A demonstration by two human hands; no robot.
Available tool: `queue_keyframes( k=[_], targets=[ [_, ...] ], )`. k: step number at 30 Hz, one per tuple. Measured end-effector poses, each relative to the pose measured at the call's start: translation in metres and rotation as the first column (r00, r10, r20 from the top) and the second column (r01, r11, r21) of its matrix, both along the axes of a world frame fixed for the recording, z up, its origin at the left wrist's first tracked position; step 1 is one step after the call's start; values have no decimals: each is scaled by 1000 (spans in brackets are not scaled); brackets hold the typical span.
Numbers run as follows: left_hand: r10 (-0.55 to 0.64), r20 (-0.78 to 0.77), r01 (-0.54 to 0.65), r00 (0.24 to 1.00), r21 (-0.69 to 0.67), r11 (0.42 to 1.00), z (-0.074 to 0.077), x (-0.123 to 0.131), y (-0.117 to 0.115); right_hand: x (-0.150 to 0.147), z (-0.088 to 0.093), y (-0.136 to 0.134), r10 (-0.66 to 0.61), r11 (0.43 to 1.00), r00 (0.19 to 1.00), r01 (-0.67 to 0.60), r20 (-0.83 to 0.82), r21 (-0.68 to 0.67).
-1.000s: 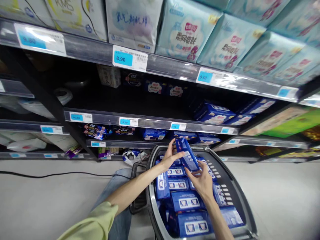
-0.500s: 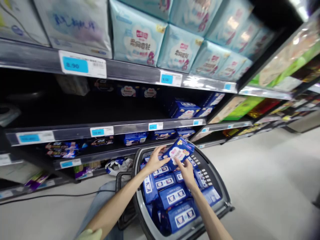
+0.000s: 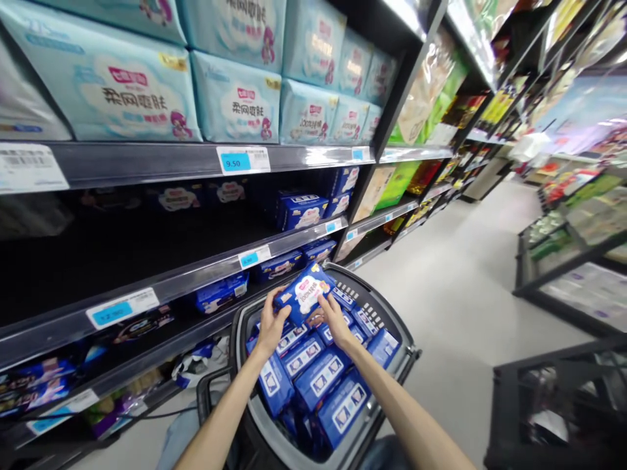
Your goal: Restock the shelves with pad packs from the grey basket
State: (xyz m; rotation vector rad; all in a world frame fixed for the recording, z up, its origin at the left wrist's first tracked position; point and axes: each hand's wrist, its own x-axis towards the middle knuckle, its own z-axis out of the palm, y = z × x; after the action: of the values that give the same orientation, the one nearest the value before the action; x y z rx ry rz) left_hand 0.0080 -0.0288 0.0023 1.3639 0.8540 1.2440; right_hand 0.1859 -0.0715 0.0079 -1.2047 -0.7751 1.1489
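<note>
Both of my hands hold a blue pack of sanitary pads (image 3: 304, 291) above a grey shopping basket (image 3: 241, 391). My left hand (image 3: 269, 325) grips its left end, thumb on the near face. On the pack's lower right side is my right hand (image 3: 335, 318), its fingers partly hidden beneath. The pack is tilted, its printed cloud label facing up toward me. Below, the basket is filled with several similar blue packs (image 3: 321, 380), most lying with their white picture strips showing.
Along the left run shelves with light-blue packs (image 3: 235, 98) on top and blue packs (image 3: 301, 212) lower down. The basket's black handle (image 3: 208, 385) sticks out on the left. A pale floor aisle (image 3: 455, 274) and dark-framed display stands (image 3: 553, 391) are to the right.
The view has swung right, bringing the aisle and display stands into sight. The pack stays in both hands over the basket, its label turned more squarely toward me.
</note>
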Motion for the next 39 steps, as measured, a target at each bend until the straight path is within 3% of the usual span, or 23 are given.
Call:
queue_keyframes(
  k=[4, 13, 23, 33, 39],
  targets=[
    [148, 11, -148, 989, -53, 988, -6, -6, 6, 4, 3, 3, -38, 999, 999, 38, -19, 22],
    [246, 119, -225, 962, -170, 960, -16, -2, 11, 5, 8, 1, -38, 999, 996, 39, 84, -15],
    [156, 84, -144, 984, -136, 980, -13, -1, 9, 13, 3, 1, -63, 998, 993, 65, 99, -23],
    [152, 74, -142, 986, -129, 981, -15, -1, 10, 15, -1, 1, -59, 998, 993, 61, 107, -21],
    [138, 54, -132, 989, -105, 986, -6, 0, 5, 14, 0, 0, -76, 996, 992, 80, 101, -37]
  ],
)
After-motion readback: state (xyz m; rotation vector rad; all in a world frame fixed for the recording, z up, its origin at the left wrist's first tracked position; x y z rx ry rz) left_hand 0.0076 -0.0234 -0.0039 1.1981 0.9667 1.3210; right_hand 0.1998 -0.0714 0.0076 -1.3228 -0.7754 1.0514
